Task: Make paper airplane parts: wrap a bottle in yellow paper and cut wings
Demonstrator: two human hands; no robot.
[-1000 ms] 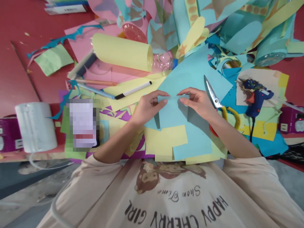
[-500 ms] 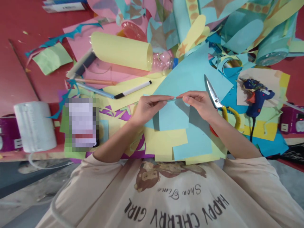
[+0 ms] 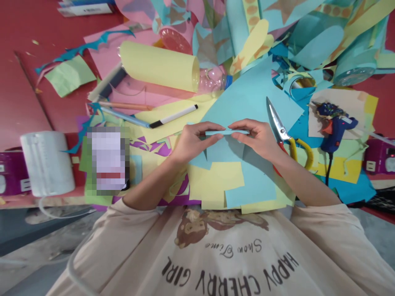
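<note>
A piece of light-blue paper (image 3: 227, 132) is held between both hands, with a narrow fold or roll along its top edge and the rest hanging below. My left hand (image 3: 197, 137) pinches its left end between thumb and fingers. At the other end my right hand (image 3: 254, 135) grips it the same way, the fingertips of both hands nearly meeting. Under the hands lie a larger light-blue sheet (image 3: 261, 181) and a yellow sheet (image 3: 216, 181). Just right of my right hand rest scissors (image 3: 281, 130) with yellow and red handles, blades pointing away.
A blue glue gun (image 3: 335, 127) lies on paper at the right. Beyond the hands are a marker (image 3: 174, 116), a bottle wrapped in yellow paper (image 3: 159, 65) and heaped paper cut-outs. A blurred-out phone-like object (image 3: 107, 160) and a white box (image 3: 47, 163) stand left.
The top edge of the light-blue paper now shows as a flat, wider strip between the hands. My fingers and thumbs have spread a little apart around it, and its lower edge sits higher.
</note>
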